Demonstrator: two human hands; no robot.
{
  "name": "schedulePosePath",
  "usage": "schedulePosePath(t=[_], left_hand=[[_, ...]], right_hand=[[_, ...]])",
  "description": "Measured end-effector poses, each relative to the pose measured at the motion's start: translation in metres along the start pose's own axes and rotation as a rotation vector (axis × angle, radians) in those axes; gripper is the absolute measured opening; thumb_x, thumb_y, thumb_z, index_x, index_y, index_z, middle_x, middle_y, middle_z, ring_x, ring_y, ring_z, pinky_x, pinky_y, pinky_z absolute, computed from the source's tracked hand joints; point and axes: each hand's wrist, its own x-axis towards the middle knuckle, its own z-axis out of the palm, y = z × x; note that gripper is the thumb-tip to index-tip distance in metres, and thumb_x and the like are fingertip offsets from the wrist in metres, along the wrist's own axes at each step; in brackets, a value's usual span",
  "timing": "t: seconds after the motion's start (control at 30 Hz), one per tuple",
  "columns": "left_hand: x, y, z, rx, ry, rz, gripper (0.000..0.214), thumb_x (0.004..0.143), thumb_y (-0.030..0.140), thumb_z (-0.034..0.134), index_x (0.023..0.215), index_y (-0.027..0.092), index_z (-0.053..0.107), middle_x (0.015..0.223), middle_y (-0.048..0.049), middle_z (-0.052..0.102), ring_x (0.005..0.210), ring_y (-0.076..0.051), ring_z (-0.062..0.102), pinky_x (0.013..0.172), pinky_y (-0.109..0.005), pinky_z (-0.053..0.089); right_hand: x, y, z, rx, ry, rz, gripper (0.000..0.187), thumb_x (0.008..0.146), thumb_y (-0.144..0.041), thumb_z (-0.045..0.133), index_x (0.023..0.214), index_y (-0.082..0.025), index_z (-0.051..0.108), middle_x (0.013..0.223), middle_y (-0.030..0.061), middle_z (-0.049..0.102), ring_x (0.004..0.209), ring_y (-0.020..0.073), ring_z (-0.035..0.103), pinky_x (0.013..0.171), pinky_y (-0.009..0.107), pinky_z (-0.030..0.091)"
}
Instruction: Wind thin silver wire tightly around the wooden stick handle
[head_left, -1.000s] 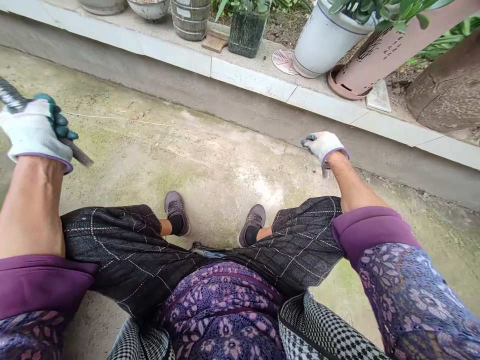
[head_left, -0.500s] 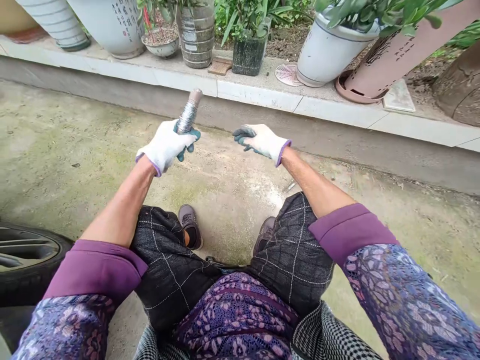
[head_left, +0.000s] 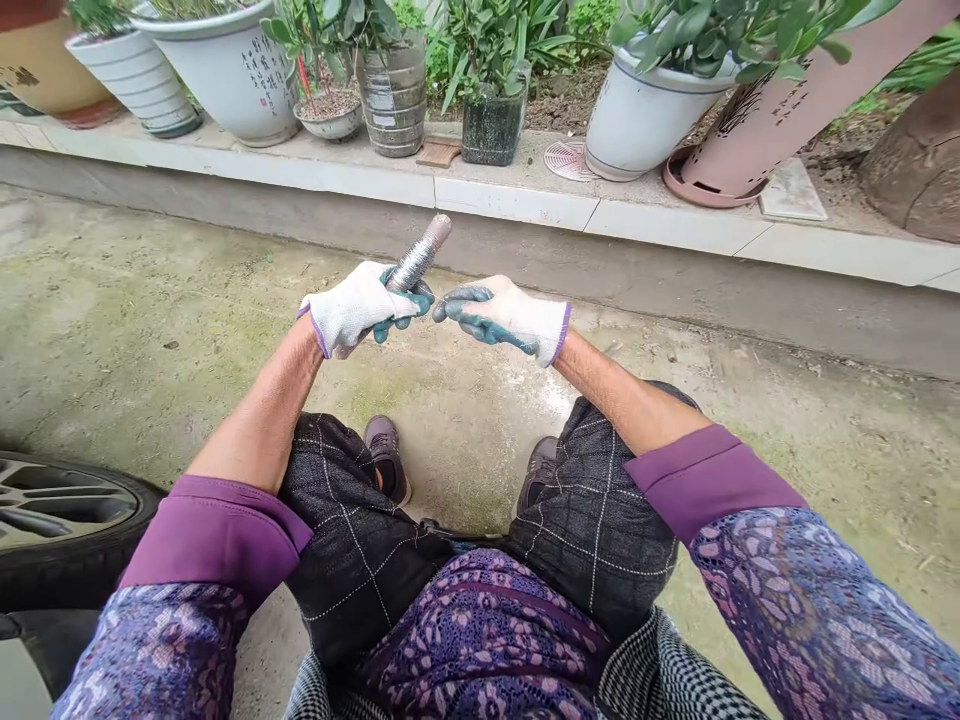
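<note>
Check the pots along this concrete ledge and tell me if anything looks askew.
The tall pink planter at the upper right looks askew: it leans sharply over its saucer, more than the white pot beside it, though the wide lens may exaggerate the tilt.

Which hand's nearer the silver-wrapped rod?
Left. The left hand grips the silver-wrapped rod in its gloved fingers. The right hand is empty, to the rod's right, fingertips close to it but apparently not touching.
</note>
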Motion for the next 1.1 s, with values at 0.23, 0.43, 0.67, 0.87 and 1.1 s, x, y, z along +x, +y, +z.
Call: schedulePosePath(t=[0.23,0.43,0.67,0.87,1.1], left_hand=[[0.028,-0.022,0.017,0.704,0.121,-0.07,0.032,0.083,0.034,0.062,0.104,0.014,0.075,0.075,-0.0111,0.068,0.071,-0.024,0.065,0.067,-0.031,0.05],[0.034,-0.025,0.06,0.855,-0.246,0.085,0.019,0.08,0.029,0.063,0.089,0.018,0.075,0.07,-0.0083,0.067,0.075,-0.026,0.067,0.072,-0.031,0.05],[0.028,-0.018,0.038,0.266,0.0,0.132,0.031,0.082,0.038,0.062,0.101,0.016,0.071,0.065,0.0,0.059,0.051,-0.012,0.049,0.049,-0.023,0.04],[0.033,-0.04,0.029,0.778,0.07,0.004,0.03,0.088,0.032,0.056,0.107,0.015,0.073,0.069,-0.0025,0.065,0.068,-0.014,0.061,0.061,-0.02,0.043],[0.02,-0.039,0.068,1.007,-0.219,0.136,0.028,0.09,0.019,0.053,0.108,0.02,0.074,0.083,-0.0105,0.073,0.081,-0.025,0.07,0.074,-0.032,0.05]], right_hand=[[-0.012,0.006,0.01,-0.213,0.008,-0.045,0.019,0.08,-0.026,0.059,0.087,-0.015,0.072,0.054,-0.0043,0.048,0.046,0.0084,0.038,0.043,0.021,0.029],[0.015,0.022,-0.029,-0.63,0.211,-0.178,0.019,0.078,-0.022,0.056,0.074,-0.016,0.073,0.068,-0.0003,0.063,0.062,0.0112,0.048,0.06,0.024,0.035],[0.024,0.029,-0.039,-0.591,0.168,-0.045,0.02,0.079,-0.023,0.056,0.078,-0.016,0.074,0.067,-0.0004,0.063,0.059,0.0107,0.047,0.056,0.024,0.034],[-0.003,0.029,-0.001,-0.461,-0.088,-0.005,0.021,0.08,-0.029,0.06,0.088,-0.021,0.078,0.065,-0.003,0.064,0.054,0.0093,0.043,0.05,0.023,0.031],[0.012,0.024,-0.03,-0.639,0.162,-0.053,0.026,0.081,-0.023,0.055,0.088,-0.011,0.077,0.076,0.002,0.067,0.062,0.009,0.047,0.058,0.024,0.033]])
